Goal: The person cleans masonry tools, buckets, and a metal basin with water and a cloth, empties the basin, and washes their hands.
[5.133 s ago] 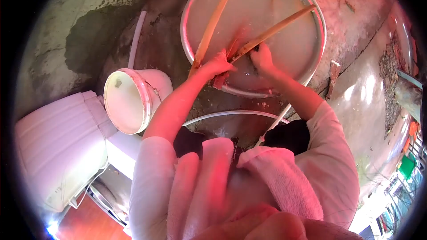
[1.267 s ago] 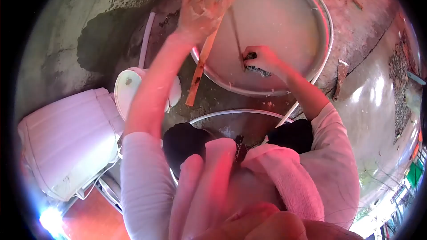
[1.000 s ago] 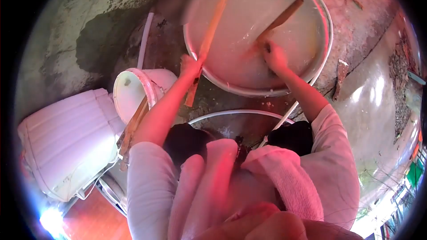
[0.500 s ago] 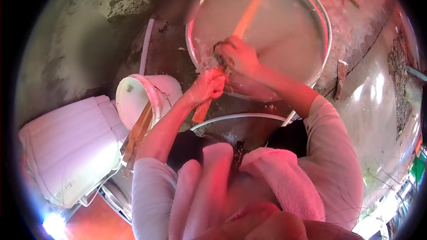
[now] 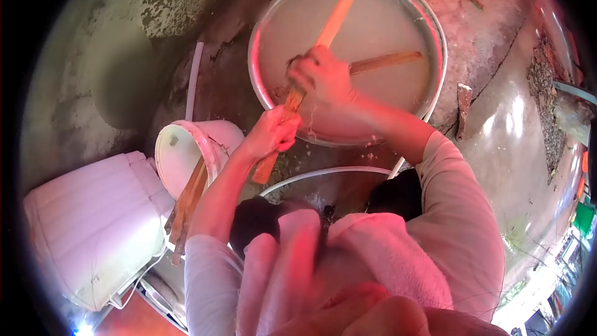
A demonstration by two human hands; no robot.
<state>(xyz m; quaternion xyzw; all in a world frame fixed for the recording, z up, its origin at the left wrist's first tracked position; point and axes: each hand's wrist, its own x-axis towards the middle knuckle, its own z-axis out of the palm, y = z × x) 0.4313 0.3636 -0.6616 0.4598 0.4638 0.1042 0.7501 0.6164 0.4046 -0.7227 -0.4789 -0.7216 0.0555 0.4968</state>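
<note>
A long wooden slat (image 5: 337,15) slants across the rim of a round basin (image 5: 254,65) of cloudy water. My left hand (image 5: 273,132) is closed around its lower part, and the near end sticks out below my fist. Higher up, my right hand (image 5: 324,76) is wrapped over the slat, pressing a small dark pad (image 5: 296,61) against it; the fingers hide most of the pad, so its exact kind is unclear. A second wooden slat (image 5: 388,61) shows at the water's surface, right of my right hand.
To the left, a white bucket (image 5: 227,135) lies tipped beside several wooden slats (image 5: 186,208). A large pale tub (image 5: 93,224) is at far left. A white pipe (image 5: 194,81) lies on the wet floor (image 5: 491,149). One wood piece (image 5: 463,112) lies right of the basin.
Both hands have shifted slightly left in view, and the right hand sits a little farther along the slat. The second slat in the basin now shows clearly. The camera view has moved slightly.
</note>
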